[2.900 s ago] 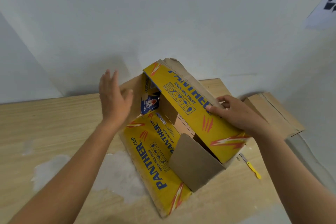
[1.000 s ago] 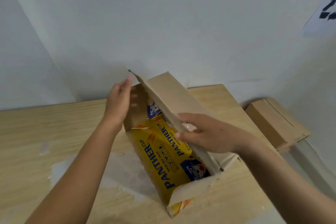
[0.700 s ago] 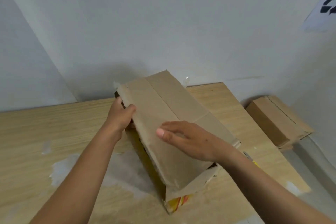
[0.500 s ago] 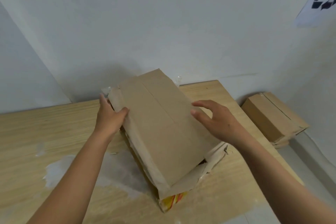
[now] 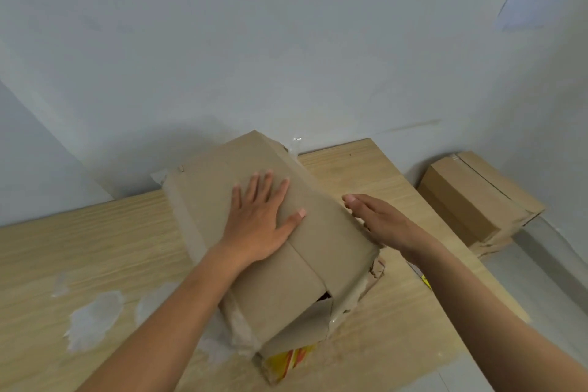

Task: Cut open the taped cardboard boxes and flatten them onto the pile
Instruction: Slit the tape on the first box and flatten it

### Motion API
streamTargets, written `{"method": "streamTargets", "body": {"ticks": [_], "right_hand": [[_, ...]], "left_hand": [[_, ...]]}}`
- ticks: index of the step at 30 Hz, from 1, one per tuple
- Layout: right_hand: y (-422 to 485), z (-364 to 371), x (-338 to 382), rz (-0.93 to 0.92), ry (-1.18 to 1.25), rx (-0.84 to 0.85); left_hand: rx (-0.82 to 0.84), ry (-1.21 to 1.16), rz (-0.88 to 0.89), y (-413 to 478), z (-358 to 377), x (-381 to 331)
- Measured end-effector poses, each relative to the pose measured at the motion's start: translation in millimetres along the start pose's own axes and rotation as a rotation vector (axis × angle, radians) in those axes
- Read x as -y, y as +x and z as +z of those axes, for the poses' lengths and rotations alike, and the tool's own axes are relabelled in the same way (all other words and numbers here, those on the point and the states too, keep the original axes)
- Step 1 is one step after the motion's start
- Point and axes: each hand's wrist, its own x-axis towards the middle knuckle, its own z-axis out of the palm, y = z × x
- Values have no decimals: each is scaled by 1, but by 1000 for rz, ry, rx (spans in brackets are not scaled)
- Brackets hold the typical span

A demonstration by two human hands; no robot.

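Pressing flat, the left hand (image 5: 259, 226) spreads its fingers on the one collapsed cardboard box (image 5: 286, 264) on the wooden table (image 5: 95, 251). The right hand (image 5: 381, 223), fingers together, seems to touch its right edge. Long axis runs near-right to far-left. One more box (image 5: 471, 200) sits beyond.

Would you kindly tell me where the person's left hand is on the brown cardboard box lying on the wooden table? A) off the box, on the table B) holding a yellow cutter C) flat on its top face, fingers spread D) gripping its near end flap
C: the left hand lies palm-down with fingers spread on the top face of the brown cardboard box, while the right hand sits open at the box's right edge.
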Motion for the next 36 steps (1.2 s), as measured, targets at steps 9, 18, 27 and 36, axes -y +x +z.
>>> {"method": "streamTargets", "body": {"ticks": [9, 18, 27, 36], "right_hand": [[46, -19, -58, 241, -36, 133], [33, -67, -19, 8, 253, -128], [-39, -24, 44, -454, 129, -91], [-45, 35, 32, -623, -360, -23]], "left_hand": [[-54, -4, -1, -5, 7, 2], [-36, -21, -17, -3, 3, 2], [-147, -270, -10, 0, -13, 13], [-591, -840, -320, 11, -56, 20]]}}
